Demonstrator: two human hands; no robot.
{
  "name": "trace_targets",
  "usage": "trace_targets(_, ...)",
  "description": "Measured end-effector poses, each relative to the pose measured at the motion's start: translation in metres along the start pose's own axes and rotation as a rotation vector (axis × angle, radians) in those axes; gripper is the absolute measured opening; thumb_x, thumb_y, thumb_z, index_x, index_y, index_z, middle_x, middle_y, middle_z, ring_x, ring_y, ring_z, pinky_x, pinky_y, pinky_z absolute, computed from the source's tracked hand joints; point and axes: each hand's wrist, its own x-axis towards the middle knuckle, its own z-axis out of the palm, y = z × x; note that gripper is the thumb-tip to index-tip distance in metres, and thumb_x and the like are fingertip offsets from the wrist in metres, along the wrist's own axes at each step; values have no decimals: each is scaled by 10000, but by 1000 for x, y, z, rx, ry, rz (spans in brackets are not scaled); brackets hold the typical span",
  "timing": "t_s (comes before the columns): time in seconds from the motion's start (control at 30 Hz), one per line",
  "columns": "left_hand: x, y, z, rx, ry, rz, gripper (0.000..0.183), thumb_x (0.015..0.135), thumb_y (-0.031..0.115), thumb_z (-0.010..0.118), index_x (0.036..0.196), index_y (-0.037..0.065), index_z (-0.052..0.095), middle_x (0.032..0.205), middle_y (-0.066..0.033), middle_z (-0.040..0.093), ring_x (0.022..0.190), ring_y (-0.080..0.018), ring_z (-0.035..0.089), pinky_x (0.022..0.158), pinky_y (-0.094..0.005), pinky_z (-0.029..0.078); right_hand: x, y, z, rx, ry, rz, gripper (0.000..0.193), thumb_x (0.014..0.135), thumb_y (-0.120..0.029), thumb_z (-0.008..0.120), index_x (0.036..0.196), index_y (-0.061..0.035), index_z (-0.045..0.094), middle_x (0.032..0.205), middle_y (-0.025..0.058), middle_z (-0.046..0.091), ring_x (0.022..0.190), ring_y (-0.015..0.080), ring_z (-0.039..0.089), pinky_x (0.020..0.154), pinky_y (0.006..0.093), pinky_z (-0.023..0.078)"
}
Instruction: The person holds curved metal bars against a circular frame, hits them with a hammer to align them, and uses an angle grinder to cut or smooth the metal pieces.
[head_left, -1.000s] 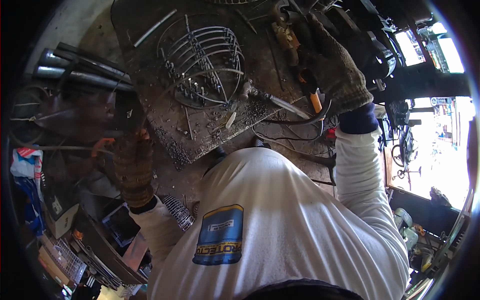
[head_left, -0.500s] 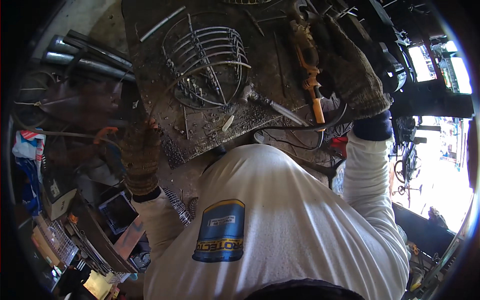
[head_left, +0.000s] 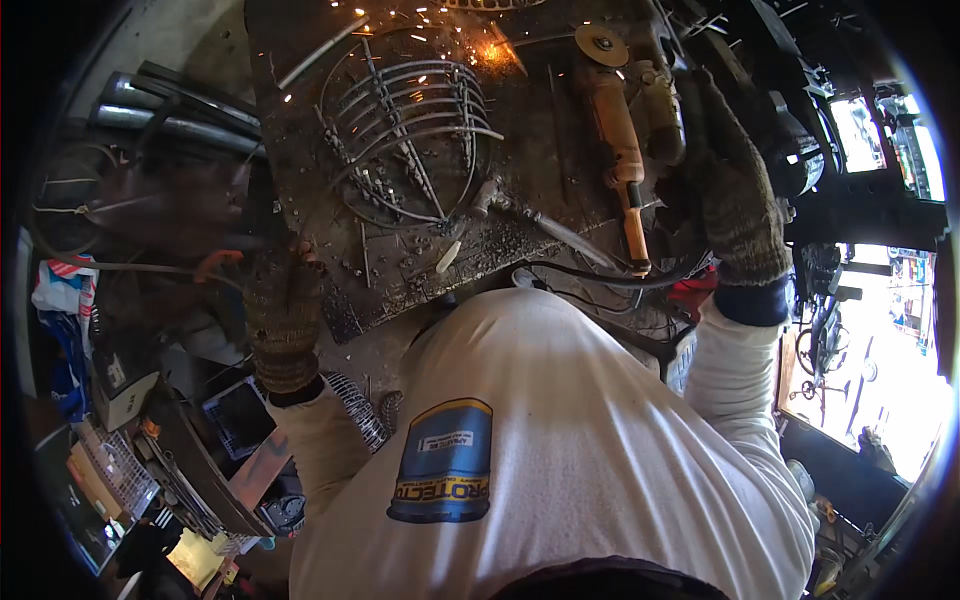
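My left hand [head_left: 283,325], in a brown knitted glove, is closed at the left edge of the dark worktable. What it grips is lost in shadow. Beside it is an orange handle-like piece [head_left: 213,265]. My right hand [head_left: 740,200], gloved too, is over the right side, its fingers hidden in the dark. Close to them is a grey-tan tool body [head_left: 662,115]. Left of that lies an orange angle grinder [head_left: 618,150] with a round disc [head_left: 602,45]. A rounded cage of welded metal rods [head_left: 415,135] rests on the table, with bright sparks [head_left: 492,50] flying around its far side.
A hammer [head_left: 545,222] and a pale sliver [head_left: 449,257] lie near the table's front edge, among scattered metal bits. A metal tube [head_left: 325,50] is at the far left. A black cable [head_left: 590,280] loops along the front. Metal pipes [head_left: 180,128] are stacked to the left.
Sparks have appeared at the far side of the table. My right hand and the grey-tan tool have shifted right, uncovering the grinder's disc. My left hand has barely moved.
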Motion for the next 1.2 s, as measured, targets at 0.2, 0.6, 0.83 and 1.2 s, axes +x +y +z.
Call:
trace_targets(0.2,1,-13,-10,301,-31,134,205,929,46,650,1133,30,657,1073,-97,676,958,-178,645,814,-277,556,-17,-10,12,8,-27,-79,642,920,-116,641,1507,-118,382,1082,61,651,691,81,583,584,235,508)
trace_targets(0.6,0,-30,-19,-164,3,-94,224,934,21,636,1157,25,631,1077,-79,661,957,-160,636,807,-275,551,-2,-9,16,-52,-132,-79,622,958,-71,596,1515,-25,324,1404,86,531,1154,127,551,943,257,485)
trace_targets(0.83,6,-18,-19,293,-160,31,193,930,49,648,1123,38,642,1046,-61,681,892,-144,666,768,-273,555,11,14,9,-688,-93,-558,709,920,-168,679,1529,-78,328,1221,81,625,899,88,593,748,240,515)
trace_targets(1.2,13,-17,-10,463,-50,244,333,853,101,725,1180,129,668,1042,-53,713,884,-230,682,763,-349,554,-9,16,5,-328,148,-455,636,913,-120,638,1477,-2,367,1298,135,570,960,184,657,809,315,561)
